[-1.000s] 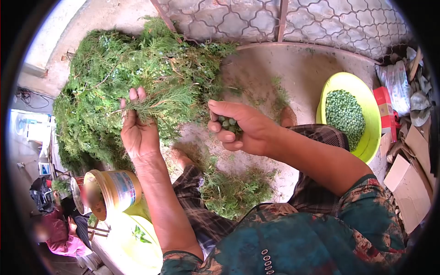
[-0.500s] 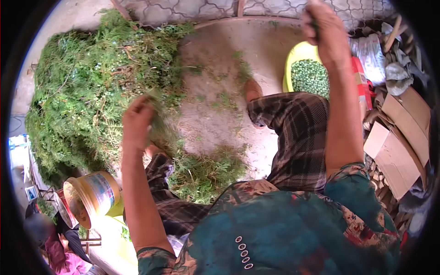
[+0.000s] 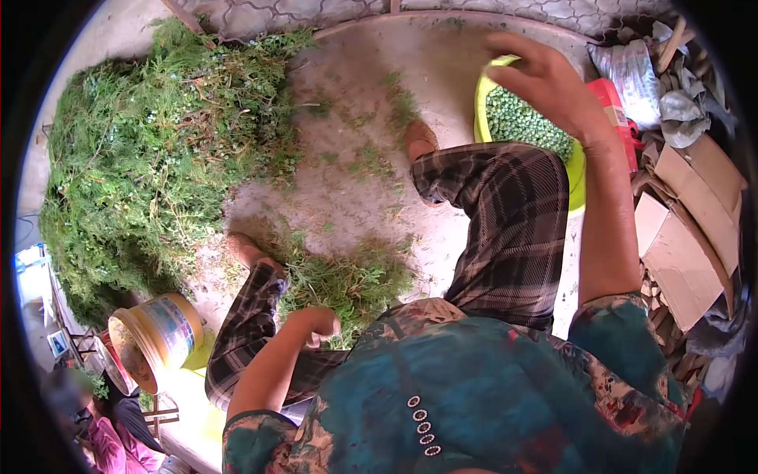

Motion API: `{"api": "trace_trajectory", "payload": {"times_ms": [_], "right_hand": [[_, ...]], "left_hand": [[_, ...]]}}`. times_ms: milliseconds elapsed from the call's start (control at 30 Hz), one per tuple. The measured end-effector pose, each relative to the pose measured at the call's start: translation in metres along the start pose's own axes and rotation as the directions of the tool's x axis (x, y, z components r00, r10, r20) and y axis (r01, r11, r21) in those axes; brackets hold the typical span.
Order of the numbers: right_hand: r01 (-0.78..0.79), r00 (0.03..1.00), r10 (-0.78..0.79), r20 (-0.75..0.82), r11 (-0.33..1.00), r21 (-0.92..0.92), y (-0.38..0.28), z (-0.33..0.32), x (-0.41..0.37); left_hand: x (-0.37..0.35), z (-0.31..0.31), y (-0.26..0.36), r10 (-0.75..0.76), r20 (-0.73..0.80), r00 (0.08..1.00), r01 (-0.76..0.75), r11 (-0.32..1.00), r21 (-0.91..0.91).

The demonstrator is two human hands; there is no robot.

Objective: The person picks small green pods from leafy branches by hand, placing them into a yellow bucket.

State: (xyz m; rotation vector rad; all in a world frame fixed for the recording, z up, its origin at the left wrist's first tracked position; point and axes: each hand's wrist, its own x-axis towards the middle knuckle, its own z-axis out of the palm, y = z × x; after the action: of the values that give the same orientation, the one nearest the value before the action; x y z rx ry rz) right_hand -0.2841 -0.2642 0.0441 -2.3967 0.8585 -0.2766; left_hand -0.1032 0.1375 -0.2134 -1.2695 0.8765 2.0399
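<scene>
My right hand (image 3: 545, 87) is over a yellow-green bucket (image 3: 578, 186) that holds many small green berries (image 3: 523, 124). Its fingers are stretched out and apart, with nothing visible in them. Low on the left, my left hand (image 3: 316, 322) hangs beside my knee, above a small heap of green sprigs (image 3: 355, 280) on the floor between my feet. Its fingers are loosely bent with the thumb apart, and I see no sprig in it. A large pile of leafy evergreen branches (image 3: 158, 158) with bluish berries fills the floor at the left.
A tipped yellowish pail (image 3: 162, 332) lies at lower left, near a person in pink (image 3: 114, 446). Flattened cardboard (image 3: 683, 245), a red box (image 3: 612, 107) and plastic bags (image 3: 628, 75) crowd the right side. Wire mesh (image 3: 316, 14) runs along the back.
My left hand has dropped down toward my body, and the sprig it held is out of it. My right hand has come lower over the bucket, its closed fingers now spread.
</scene>
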Motion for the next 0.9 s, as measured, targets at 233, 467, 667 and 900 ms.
{"api": "trace_trajectory", "payload": {"times_ms": [233,467,667,900], "right_hand": [[0.329,0.925,-0.369,0.088,0.897,0.296,-0.086,0.073,0.050],[0.386,0.853,-0.308,0.421,0.916,-0.112,-0.074,0.100,0.042],[0.339,0.837,-0.193,0.513,0.918,-0.208,-0.068,0.098,0.050],[0.381,0.801,-0.226,0.555,0.907,-0.181,-0.060,0.104,0.042]], "left_hand": [[-0.001,-0.121,-0.042,0.092,-0.981,0.169,-0.115,0.991,0.073],[0.022,-0.243,-0.049,-0.193,-0.945,-0.264,-0.346,0.934,-0.095],[0.041,-0.279,-0.031,-0.373,-0.919,-0.129,-0.184,0.919,-0.348],[0.070,-0.299,-0.067,-0.224,-0.943,-0.245,-0.226,0.959,-0.169]]}}
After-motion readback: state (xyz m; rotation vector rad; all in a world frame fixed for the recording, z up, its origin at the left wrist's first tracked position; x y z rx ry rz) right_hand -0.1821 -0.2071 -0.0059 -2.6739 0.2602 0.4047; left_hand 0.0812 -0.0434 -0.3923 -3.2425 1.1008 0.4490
